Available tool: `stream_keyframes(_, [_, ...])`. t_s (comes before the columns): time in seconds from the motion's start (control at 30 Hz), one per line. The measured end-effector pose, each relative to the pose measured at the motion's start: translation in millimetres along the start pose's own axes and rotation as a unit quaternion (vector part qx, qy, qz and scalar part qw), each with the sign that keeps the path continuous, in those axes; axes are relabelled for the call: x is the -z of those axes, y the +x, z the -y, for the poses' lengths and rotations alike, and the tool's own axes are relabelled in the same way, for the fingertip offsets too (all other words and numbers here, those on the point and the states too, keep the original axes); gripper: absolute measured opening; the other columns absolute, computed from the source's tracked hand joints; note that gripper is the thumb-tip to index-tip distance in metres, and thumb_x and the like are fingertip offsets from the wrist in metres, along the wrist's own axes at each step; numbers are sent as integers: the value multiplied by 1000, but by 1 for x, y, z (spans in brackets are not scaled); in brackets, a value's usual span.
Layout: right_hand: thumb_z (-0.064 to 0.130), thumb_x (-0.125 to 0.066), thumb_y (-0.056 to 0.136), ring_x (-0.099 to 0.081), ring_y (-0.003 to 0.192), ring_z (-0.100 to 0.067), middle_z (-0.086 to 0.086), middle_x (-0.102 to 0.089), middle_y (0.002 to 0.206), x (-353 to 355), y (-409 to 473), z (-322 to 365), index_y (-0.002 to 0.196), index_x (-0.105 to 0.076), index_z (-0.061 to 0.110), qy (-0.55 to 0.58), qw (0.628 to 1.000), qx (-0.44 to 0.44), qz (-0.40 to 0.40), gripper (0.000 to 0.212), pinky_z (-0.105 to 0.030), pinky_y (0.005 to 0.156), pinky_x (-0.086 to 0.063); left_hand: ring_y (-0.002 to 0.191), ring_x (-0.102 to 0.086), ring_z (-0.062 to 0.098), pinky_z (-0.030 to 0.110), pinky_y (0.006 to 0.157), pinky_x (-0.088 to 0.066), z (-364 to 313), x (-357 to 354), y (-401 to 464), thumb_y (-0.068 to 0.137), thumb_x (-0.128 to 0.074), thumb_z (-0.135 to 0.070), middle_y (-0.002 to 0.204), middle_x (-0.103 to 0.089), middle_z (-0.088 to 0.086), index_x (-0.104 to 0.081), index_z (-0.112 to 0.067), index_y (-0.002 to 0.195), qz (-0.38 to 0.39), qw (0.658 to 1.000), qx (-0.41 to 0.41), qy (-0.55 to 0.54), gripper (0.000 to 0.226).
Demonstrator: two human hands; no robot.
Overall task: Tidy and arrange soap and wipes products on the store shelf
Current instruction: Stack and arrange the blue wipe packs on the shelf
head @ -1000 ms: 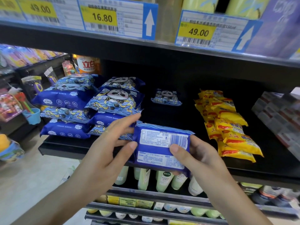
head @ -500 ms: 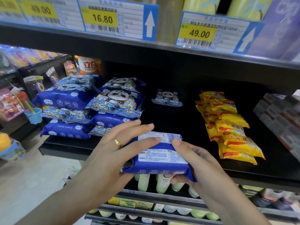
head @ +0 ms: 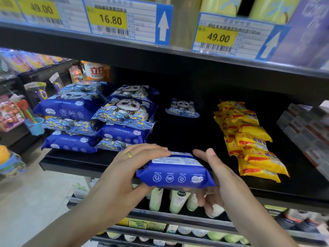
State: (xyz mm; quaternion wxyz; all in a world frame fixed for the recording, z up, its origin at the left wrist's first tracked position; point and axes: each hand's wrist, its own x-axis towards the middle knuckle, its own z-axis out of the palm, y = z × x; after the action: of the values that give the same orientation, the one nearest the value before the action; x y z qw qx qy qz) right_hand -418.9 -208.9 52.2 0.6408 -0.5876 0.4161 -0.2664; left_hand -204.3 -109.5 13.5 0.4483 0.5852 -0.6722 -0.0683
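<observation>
Black shelf (head: 178,139) fills most of the view, with price labels (head: 110,20) on the edge of the shelf above it. On its left side lie two stacks of blue panda-print wipes packs (head: 99,118); about seven packs can be counted, though those behind are partly hidden. One more small panda pack (head: 182,108) lies alone at the back, well apart from the stacks. To the right a row of yellow soap packets (head: 249,139) runs from back to front; roughly eight show, overlapping each other.

At the front edge of the shelf, both hands hold one blue wipes pack (head: 175,172). Its long axis runs left to right, the white printed label faces up, and the side with four round icons faces the camera. The left hand (head: 124,173) grips its left end, with the fingers laid flat over the top and the thumb below. The right hand (head: 226,182) supports the right end from under with curled fingers, while its thumb stands raised beside the pack.
</observation>
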Motion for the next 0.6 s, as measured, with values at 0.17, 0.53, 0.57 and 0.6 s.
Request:
stream_keyframes(0.17, [79, -40, 93, -57, 53, -21, -2, -64, 66, 6, -1, -5, 117, -63, 56, -40, 990, 109, -81, 40, -33, 49, -47, 122, -63, 13, 19, 94, -47, -1, -5, 0, 84, -76, -47, 130, -68, -18, -60, -45, 134, -6, 994, 73, -86, 52])
stream_keyframes(0.53, [50, -72, 82, -22, 155, -21, 14, -25, 165, 15, -4, -4, 132, -51, 41, -470, 776, 418, -41, 55, -32, 108, -35, 97, -73, -1, 7, 79, -50, -6, -12, 15, 79, -80, -53, 104, -79, -17, -73, -49, 102, -17, 948, 196, -250, 24])
stream_keyframes(0.57, [53, -74, 80, -16, 157, -20, 16, -21, 167, 13, -1, -2, 134, -50, 42, -520, 744, 418, -21, 60, -34, 112, -31, 98, -74, 0, 8, 78, -51, -8, -12, 17, 85, -82, -47, 105, -80, -13, -74, -46, 103, -9, 938, 206, -277, 20])
stream_keyframes(0.6, [53, -75, 79, -13, 157, -18, 17, -20, 167, 10, 3, 0, 136, -48, 42, -553, 722, 417, -6, 64, -37, 118, -28, 99, -75, 3, 9, 79, -52, -9, -13, 19, 89, -81, -42, 107, -80, -10, -75, -43, 106, 0, 930, 214, -300, 18])
